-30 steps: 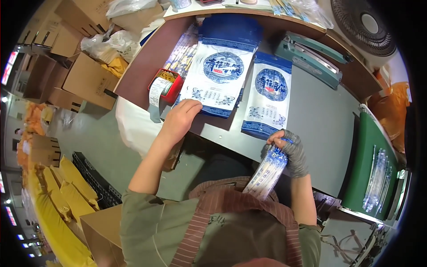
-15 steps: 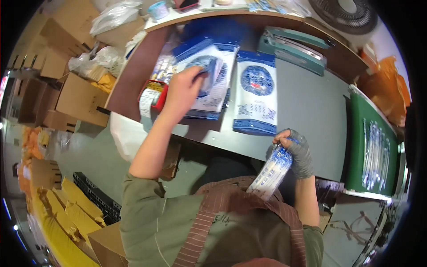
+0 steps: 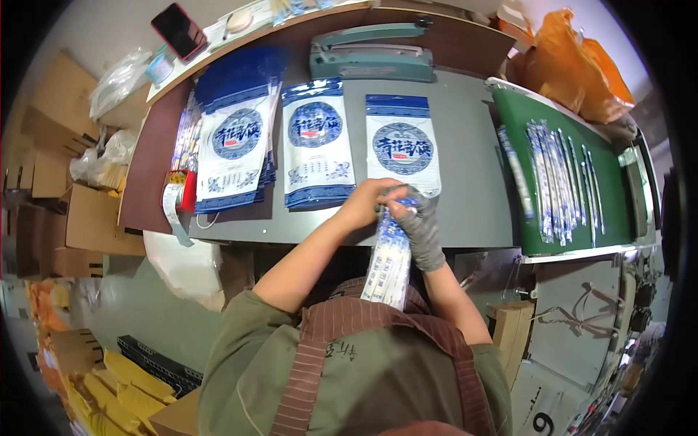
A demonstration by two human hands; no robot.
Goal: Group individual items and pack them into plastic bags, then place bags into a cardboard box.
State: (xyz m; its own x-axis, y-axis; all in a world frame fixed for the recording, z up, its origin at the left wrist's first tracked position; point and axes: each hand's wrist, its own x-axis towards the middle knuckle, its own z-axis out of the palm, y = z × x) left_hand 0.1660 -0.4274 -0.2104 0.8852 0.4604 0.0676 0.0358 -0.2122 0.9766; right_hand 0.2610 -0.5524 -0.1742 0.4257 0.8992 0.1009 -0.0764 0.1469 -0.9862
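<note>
A bundle of long, thin wrapped chopsticks (image 3: 385, 265), white with blue print, slants down from my hands toward my apron. My right hand (image 3: 424, 231), in a grey fingerless glove, is closed round its upper end. Against it, my bare left hand (image 3: 363, 206) is closed at the same end, its fingertips partly hidden. Just beyond both hands lies a flat white and blue printed bag (image 3: 402, 152), its lower edge close to my fingers. A second such bag (image 3: 315, 145) lies to its left, and a stack of them (image 3: 231, 149) is farther left.
A teal bar sealer (image 3: 372, 58) stands at the back. On the right, more wrapped chopsticks (image 3: 556, 182) lie on a green board (image 3: 618, 211). A red tape dispenser (image 3: 187, 190) is at the left edge. A phone (image 3: 179, 31) sits on the shelf above.
My left hand has left the bag stack and joined my right hand at the bundle. A bag now lies to the right of the middle one. The view has swung right.
</note>
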